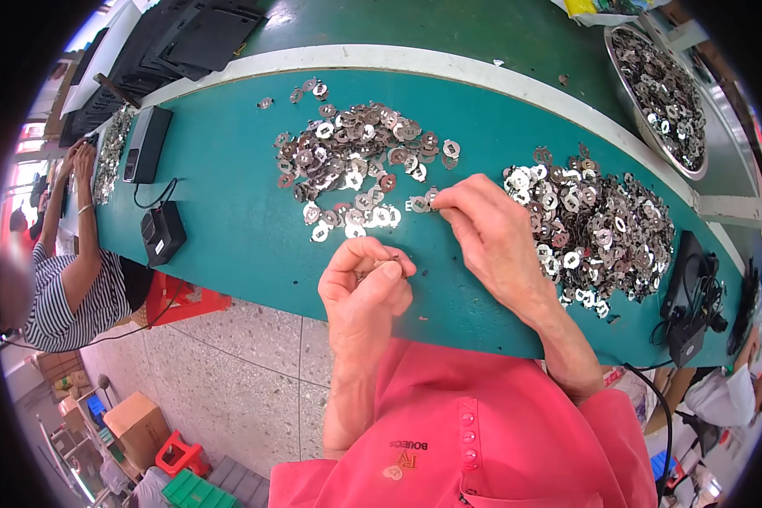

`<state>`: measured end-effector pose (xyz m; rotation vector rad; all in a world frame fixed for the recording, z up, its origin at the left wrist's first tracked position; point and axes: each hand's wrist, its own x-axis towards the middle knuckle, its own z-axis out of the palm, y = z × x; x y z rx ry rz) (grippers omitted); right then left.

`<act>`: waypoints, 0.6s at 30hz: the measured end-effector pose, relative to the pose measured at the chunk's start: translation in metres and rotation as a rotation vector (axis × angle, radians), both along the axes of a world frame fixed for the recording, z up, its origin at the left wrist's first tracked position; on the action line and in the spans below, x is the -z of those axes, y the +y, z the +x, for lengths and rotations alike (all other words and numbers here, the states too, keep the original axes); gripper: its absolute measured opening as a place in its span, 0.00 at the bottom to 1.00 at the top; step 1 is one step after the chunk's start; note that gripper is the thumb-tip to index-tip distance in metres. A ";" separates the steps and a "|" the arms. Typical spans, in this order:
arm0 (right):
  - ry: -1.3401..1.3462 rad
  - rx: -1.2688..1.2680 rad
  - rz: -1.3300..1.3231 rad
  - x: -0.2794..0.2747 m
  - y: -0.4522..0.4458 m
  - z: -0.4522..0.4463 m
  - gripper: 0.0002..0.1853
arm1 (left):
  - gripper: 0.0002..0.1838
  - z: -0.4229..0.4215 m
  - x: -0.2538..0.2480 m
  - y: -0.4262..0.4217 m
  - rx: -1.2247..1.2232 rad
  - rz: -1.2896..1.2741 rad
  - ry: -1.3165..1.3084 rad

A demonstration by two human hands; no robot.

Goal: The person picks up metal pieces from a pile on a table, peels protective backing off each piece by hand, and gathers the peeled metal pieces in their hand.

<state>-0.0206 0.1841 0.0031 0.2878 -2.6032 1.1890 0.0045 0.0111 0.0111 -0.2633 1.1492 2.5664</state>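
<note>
We seem mid-pickup: left grip (364, 284) clasping small flat grey metal pieces (395, 258), right grip (493, 241) pinching another; lifting calls for care.

Over the bench (254, 229), the left hand (367, 284) curls, thumb against fingers; the right hand (493, 237) arches, fingertips close together.

the left hand (368, 284) holds a metal piece (395, 259); the right hand (499, 241) touches another piece (432, 195) near two piles (597, 224).

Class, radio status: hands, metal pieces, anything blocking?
Left hand closed on metal bits, count unclear. Right hand at loose metal pieces. Nothing seen blocking either hand.
</note>
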 end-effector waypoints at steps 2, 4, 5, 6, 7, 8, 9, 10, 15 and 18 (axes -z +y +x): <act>-0.149 0.010 -0.205 -0.007 0.004 0.002 0.04 | 0.07 -0.001 -0.001 0.002 -0.009 -0.013 -0.007; -0.434 -0.028 -0.561 -0.016 0.008 0.004 0.05 | 0.09 -0.002 -0.002 0.008 -0.031 -0.040 -0.021; -0.575 -0.050 -0.740 -0.020 0.009 0.004 0.05 | 0.10 -0.002 -0.001 0.009 -0.022 -0.042 -0.007; -0.591 -0.081 -0.852 -0.023 0.009 0.004 0.06 | 0.10 -0.002 0.003 0.010 -0.014 -0.046 0.006; -0.624 -0.101 -0.897 -0.024 0.010 0.004 0.06 | 0.11 -0.002 0.004 0.012 -0.004 -0.050 0.020; -0.657 -0.120 -0.943 -0.024 0.012 0.005 0.05 | 0.10 -0.003 0.003 0.014 0.003 -0.071 0.034; -0.692 -0.139 -0.988 -0.025 0.013 0.005 0.05 | 0.10 -0.003 0.003 0.016 -0.001 -0.080 0.042; -0.709 -0.146 -1.004 -0.025 0.013 0.006 0.05 | 0.10 -0.002 0.003 0.017 -0.006 -0.089 0.049; -0.762 -0.189 -1.049 -0.018 0.010 0.009 0.06 | 0.08 -0.001 0.001 0.024 -0.053 -0.193 0.077; -0.805 -0.182 -1.089 -0.021 0.008 0.010 0.06 | 0.06 0.000 0.002 0.024 -0.069 -0.174 0.059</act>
